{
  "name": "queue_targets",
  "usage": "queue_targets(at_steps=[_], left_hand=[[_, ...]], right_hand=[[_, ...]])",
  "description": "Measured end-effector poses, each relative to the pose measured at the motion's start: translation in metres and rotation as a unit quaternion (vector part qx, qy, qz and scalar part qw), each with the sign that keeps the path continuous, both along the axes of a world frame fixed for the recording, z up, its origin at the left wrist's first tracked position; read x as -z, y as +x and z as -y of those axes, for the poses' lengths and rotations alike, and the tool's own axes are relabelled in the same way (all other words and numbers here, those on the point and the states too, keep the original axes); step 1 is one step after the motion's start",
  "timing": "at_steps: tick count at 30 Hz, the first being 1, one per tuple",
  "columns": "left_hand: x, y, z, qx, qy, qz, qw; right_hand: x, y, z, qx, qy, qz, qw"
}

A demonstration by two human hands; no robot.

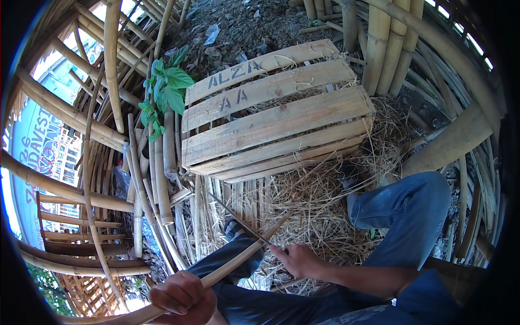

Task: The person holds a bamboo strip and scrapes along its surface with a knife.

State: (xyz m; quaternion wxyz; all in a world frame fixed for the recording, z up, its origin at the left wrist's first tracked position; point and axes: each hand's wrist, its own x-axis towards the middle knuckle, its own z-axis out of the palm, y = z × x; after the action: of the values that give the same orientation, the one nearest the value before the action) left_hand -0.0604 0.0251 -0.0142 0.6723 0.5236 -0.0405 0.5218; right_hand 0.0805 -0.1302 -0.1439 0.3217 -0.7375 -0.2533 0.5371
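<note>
My left hand [184, 294] grips the strip [234, 262], slanted over my left leg [254, 306]; my right hand [298, 261] is closed around the knife [241, 220], blade crossing the strip. Trimming appears underway: the strip extends past the blade; remaining work cannot be determined.

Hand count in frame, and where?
2. The left hand is low, left of centre, wrapped around a bamboo strip; the right hand is higher and further right, gripping a knife. No others visible.

L hand [183, 294] low, fingers [167, 301] curled; R hand [299, 261] fwd, also curled, forearm [363, 278] bare.
</note>
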Motion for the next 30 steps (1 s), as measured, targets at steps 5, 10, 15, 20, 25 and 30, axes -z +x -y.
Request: queue_targets(at_steps=[5, 10, 15, 20, 25, 30], left_hand=[[-0.003, 0.002, 0.002, -0.063, 0.017, -0.052, 0.997], [0.0, 0.012, 0.011, -0.245, -0.066, -0.003, 0.967], [0.005, 0.012, 0.009, -0.228, -0.029, -0.015, 0.973], [0.0, 0.012, 0.007, -0.219, -0.067, 0.008, 0.973], [-0.013, 0.018, 0.006, -0.114, 0.003, -0.024, 0.993], [-0.017, 0.023, 0.006, -0.114, 0.02, -0.03, 0.993]], right_hand=[[0.002, 0.0, 0.004, -0.044, 0.004, -0.07, 0.997], [0.009, -0.007, 0.006, -0.01, 0.034, -0.027, 0.999], [0.011, -0.008, 0.008, 0.023, 0.008, -0.032, 0.999], [0.007, -0.009, 0.011, -0.062, 0.022, -0.025, 0.998], [0.003, -0.013, 0.011, -0.02, 0.034, -0.012, 0.999], [0.001, -0.012, 0.011, -0.001, 0.022, -0.011, 1.0]])
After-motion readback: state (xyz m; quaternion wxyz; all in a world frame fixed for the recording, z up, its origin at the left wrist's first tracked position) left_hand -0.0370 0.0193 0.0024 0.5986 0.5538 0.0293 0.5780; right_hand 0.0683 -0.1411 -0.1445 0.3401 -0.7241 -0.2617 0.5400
